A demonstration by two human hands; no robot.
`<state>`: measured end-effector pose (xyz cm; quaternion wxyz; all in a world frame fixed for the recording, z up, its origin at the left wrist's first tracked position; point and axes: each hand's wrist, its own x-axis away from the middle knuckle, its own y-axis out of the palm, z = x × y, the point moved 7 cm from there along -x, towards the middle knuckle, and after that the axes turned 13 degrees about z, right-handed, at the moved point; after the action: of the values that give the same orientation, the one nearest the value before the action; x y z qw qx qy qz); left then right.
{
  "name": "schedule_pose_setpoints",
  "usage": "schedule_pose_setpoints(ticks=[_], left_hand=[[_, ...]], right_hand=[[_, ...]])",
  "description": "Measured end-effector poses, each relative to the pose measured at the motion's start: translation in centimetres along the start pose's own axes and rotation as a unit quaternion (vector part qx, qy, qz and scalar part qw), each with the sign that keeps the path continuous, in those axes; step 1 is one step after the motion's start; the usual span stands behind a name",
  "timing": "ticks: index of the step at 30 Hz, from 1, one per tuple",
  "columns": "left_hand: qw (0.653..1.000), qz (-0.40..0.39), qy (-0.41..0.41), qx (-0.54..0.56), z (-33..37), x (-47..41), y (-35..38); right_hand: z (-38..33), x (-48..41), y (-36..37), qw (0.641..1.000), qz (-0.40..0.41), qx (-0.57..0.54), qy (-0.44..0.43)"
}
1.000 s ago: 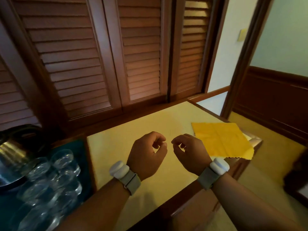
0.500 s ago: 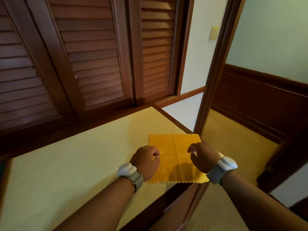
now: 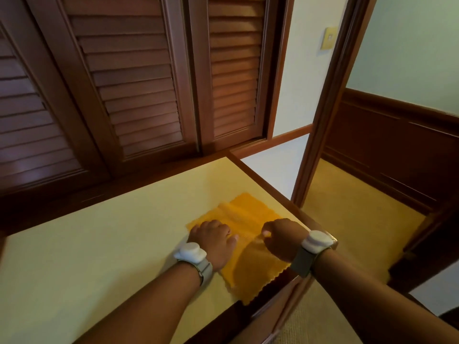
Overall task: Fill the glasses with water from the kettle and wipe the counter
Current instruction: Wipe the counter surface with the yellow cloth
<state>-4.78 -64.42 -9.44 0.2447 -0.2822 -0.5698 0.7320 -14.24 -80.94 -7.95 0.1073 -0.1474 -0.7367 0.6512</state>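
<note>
Head-worn view looks forward and down, close over the counter (image 3: 99, 244)

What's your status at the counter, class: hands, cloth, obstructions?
Left hand grips yellow cloth, rumpled on counter. Right hand curled at its right edge, grip unclear. Kettle, glasses out of view.

A yellow-orange cloth (image 3: 250, 259) with a zigzag-cut hem lies on the pale yellow worktop (image 3: 99, 244), at its right front corner. Its near corner reaches the front edge. The far half is rucked into soft ridges and the near half lies flat. The left hand (image 3: 213, 240) grips its left side with curled fingers, and the right hand (image 3: 283, 238) is curled at its right edge.
</note>
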Motion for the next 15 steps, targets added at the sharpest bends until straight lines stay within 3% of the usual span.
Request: schedule_pose_setpoints(ticks=[6, 10, 15], left_hand=[[1.0, 0.017, -0.02, 0.006, -3.2, 0.5, -1.1], [1.0, -0.024, -0.015, 0.002, -3.2, 1.9, -0.8], [0.999, -0.019, -0.024, 0.02, -4.0, 1.8, -0.3]], right_hand=[[0.5, -2.4, -1.3, 0.999, 0.025, 0.016, -0.025], [1.8, -3.4, -1.0, 0.997, 0.011, 0.044, -0.059], [1.1, -3.5, -1.3, 0.996, 0.035, 0.033, -0.081]])
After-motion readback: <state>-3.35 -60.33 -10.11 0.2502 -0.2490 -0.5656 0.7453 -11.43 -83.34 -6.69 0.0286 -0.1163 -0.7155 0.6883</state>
